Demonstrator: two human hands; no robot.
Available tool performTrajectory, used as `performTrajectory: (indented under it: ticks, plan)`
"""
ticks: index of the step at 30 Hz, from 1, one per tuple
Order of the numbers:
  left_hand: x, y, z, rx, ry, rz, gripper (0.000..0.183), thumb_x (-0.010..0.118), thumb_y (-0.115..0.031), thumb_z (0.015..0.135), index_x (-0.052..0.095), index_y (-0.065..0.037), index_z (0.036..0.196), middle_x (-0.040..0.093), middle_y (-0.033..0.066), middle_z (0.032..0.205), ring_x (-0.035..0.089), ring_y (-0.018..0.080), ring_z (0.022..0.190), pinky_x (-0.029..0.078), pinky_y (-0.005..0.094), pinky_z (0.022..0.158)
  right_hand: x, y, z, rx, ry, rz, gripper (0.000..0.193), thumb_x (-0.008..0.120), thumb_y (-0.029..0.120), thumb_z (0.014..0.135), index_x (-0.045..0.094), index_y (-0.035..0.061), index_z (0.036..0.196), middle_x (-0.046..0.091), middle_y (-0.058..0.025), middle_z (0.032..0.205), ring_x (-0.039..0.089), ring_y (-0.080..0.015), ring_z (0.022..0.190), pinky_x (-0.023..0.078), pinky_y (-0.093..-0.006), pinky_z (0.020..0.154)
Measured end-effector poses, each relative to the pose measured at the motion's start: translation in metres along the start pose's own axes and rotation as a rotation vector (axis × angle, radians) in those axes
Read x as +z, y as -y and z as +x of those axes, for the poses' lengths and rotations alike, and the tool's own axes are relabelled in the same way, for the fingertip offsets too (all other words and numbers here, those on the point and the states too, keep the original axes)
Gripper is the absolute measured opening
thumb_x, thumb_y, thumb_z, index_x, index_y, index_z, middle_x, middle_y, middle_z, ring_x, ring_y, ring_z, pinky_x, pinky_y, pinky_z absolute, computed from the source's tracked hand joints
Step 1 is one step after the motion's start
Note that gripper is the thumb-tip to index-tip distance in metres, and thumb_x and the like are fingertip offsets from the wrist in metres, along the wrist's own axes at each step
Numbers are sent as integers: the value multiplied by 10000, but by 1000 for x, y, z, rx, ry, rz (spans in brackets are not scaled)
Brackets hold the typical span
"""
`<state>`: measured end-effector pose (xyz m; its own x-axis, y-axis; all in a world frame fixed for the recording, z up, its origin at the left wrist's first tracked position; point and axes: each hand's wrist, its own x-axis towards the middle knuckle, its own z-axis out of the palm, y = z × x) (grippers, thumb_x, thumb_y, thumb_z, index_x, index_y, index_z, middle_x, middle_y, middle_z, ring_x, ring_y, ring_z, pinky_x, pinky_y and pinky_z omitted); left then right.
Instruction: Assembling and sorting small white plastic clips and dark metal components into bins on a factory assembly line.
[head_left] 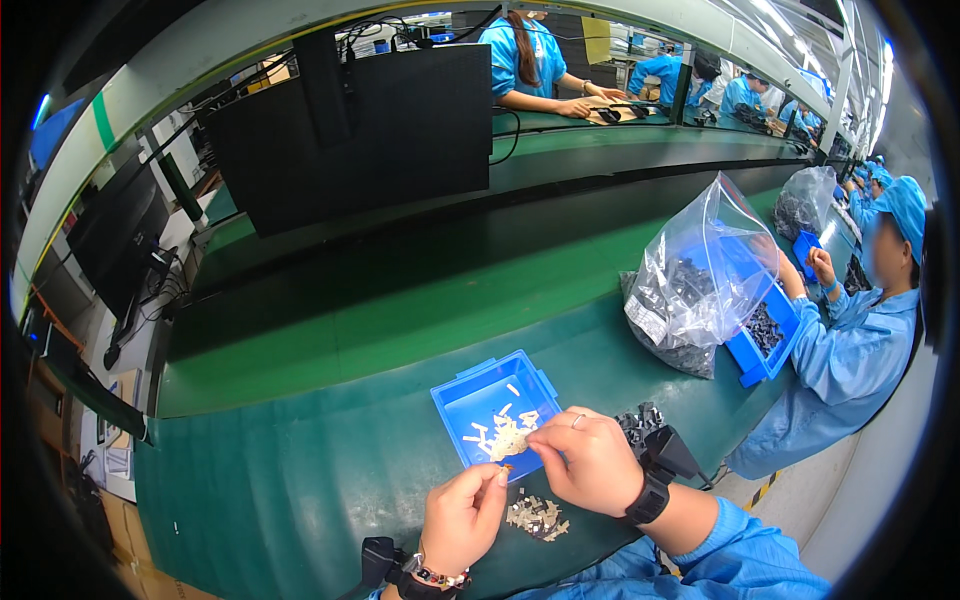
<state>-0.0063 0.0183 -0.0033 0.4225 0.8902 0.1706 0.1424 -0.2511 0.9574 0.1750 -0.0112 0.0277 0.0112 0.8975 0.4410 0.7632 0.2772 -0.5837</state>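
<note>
A blue plastic tray stands on the green table in front of me, with a heap of small cream-coloured strips in it. By the tray's near edge, my left hand pinches a tiny orange-brown piece between thumb and forefinger. My right hand is over the tray's right side, thumb and forefinger pressed together; what they hold, if anything, is too small to name. Below the hands lies a pile of small metallic and pale pieces. Dark small parts are heaped beyond my right wrist.
A clear plastic bag of dark parts and another blue tray stand at the right, where a co-worker sits. A large black monitor hangs over the far side. The green tabletop stretches left.
</note>
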Motion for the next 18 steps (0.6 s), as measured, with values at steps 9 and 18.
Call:
performTrajectory:
  ticks: [9,18]
  plan:
    - [-4,-2,2,-67,55,-5,108,617,-91,935,668,1,955,599,28,605,542,54,554,437,243,507,5,-9,-2,7,68,189,106,650,45,813,692,12,905,698,-125,853,668,-297,800,526,-373,731]
    - [-5,-3,1,-91,160,-40,107,605,-80,941,676,-1,953,621,10,641,551,41,576,438,225,526,-8,-6,-5,164,338,508,111,641,82,864,680,-5,920,692,-134,881,670,-290,799,521,-351,732]
